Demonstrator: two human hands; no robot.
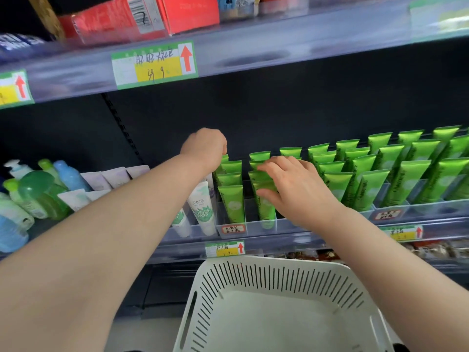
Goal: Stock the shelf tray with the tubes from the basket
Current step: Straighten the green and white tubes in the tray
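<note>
Green tubes (232, 199) stand upright in rows inside a clear shelf tray (286, 226) on the middle shelf. My left hand (205, 146) reaches over the leftmost row with its fingers curled down behind the back tubes; what they hold is hidden. My right hand (291, 184) lies over the second row, fingers spread on the tube tops and thumb against a front tube (266, 212). The white slotted basket (279, 275) sits below the shelf edge and shows a bare bottom.
White tubes (203, 207) stand just left of the tray, with bottles (38, 194) further left. More green tubes (393, 174) fill the tray to the right. An upper shelf with price tags (154, 64) overhangs the work area.
</note>
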